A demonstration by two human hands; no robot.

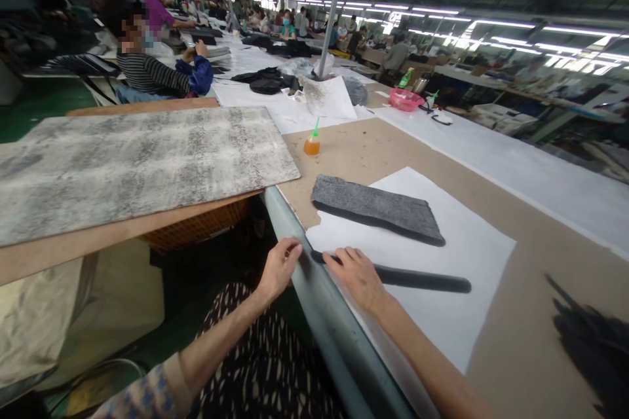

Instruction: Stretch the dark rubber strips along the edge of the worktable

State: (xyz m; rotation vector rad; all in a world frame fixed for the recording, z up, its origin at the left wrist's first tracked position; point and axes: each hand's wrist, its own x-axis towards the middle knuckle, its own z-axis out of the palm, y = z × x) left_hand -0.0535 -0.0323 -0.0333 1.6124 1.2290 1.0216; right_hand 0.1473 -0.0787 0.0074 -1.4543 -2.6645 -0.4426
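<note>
A long, narrow black fabric strip lies on a sheet of white paper near the table's edge. My right hand rests over its left part, fingers bent down onto it and covering a stretch of it. Just beyond the strip's left end, over the table edge, is my left hand. Its thumb and fingers are drawn together; whatever may be between them is too small to make out. Farther back on the paper sits a stack of dark grey fabric pieces.
A small bottle of orange liquid with a green nozzle stands behind the stack. Dark pieces lie at the right. A mottled grey board adjoins on the left. Behind are a pink basket and a seated co-worker.
</note>
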